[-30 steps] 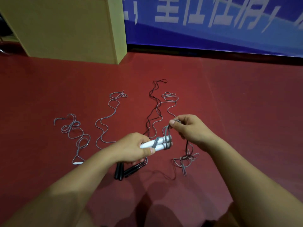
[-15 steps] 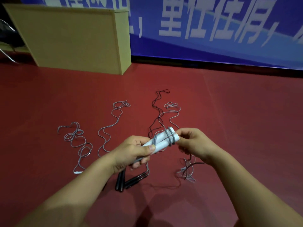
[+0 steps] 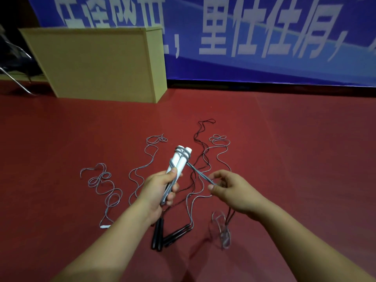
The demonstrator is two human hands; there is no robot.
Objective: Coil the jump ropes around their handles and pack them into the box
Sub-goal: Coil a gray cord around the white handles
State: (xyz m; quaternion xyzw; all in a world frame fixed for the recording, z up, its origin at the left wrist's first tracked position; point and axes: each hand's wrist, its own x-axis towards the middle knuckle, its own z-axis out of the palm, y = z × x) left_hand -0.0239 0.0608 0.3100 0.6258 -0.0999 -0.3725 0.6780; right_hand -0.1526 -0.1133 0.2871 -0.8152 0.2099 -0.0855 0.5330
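Note:
My left hand (image 3: pixel 157 192) grips a pair of white jump-rope handles (image 3: pixel 180 161), held side by side and pointing up and away. A few turns of grey rope wrap their far ends. My right hand (image 3: pixel 234 190) pinches the doubled grey rope (image 3: pixel 200 174), which runs taut from the handles to my fingers. The slack of this rope hangs below my right wrist and piles on the floor (image 3: pixel 222 231). Black handles (image 3: pixel 162 235) of another rope lie on the floor beneath my left forearm. Its dark cord (image 3: pixel 200 135) trails away from me.
More grey ropes (image 3: pixel 105 186) snake across the red floor to the left, one with a white handle tip (image 3: pixel 105 226). A tan box-like cabinet (image 3: pixel 97 64) stands at the back left. A blue banner (image 3: pixel 264 37) covers the back wall. A metal chair leg (image 3: pixel 14 78) shows far left.
My left hand tilted the white handles from lying sideways to pointing up and away. My right hand came off the handle ends, moved down and right, and pulled the rope taut.

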